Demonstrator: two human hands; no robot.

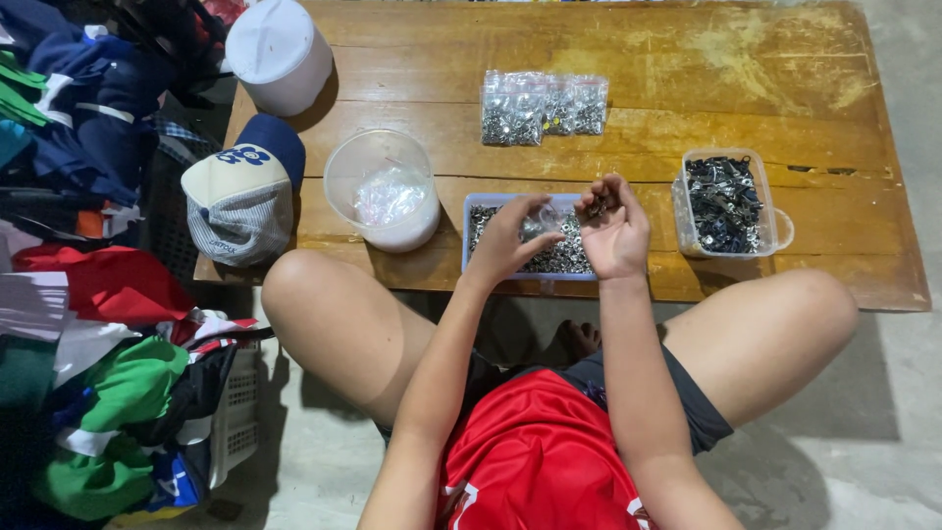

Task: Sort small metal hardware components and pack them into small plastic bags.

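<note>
My left hand (508, 238) hovers over a blue-rimmed tray (468, 218) full of small silver metal pieces and pinches a small clear plastic bag. My right hand (616, 231) is raised beside it over the tray's right end, fingers curled around a few small dark metal pieces. Both hands almost touch above the tray, which sits at the near edge of a low wooden table (687, 69).
A clear tub (726, 204) of dark metal parts stands to the right. Filled clear bags (543, 106) lie behind the tray. A round clear container (383, 188), a white lidded bucket (279, 54) and a cap (242, 189) are on the left. Piled clothes (88, 294) fill the far left.
</note>
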